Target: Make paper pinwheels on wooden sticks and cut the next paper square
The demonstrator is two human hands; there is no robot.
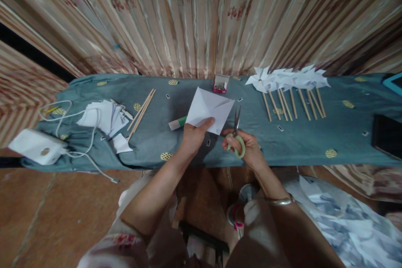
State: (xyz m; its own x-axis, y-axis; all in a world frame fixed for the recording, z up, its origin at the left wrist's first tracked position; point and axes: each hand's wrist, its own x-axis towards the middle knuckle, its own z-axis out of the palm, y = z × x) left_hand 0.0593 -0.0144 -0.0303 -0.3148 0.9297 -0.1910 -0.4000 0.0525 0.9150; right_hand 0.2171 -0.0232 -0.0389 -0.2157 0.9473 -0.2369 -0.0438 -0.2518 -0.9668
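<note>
A white paper square (pixel 205 106) with crease lines and a slit toward its right corner is held over the table, pinched by my left hand (pixel 198 132) with the thumb on top. My right hand (pixel 248 147) grips green-handled scissors (pixel 238 127), fingers through the loops, blades pointing up and just to the right of the paper. The blades look slightly apart and do not touch the sheet. Partly under the paper's left side lies a green and white glue stick (pixel 178 123). Behind the paper stands a small red box (pixel 220 84) of metal pins.
Finished paper pinwheels (pixel 285 79) on wooden sticks lie in a row at the right. Loose sticks (pixel 141 111), a stack of paper squares (pixel 102 117) and a white power bank (pixel 39 146) with cables are at the left. A dark phone (pixel 387 136) sits far right.
</note>
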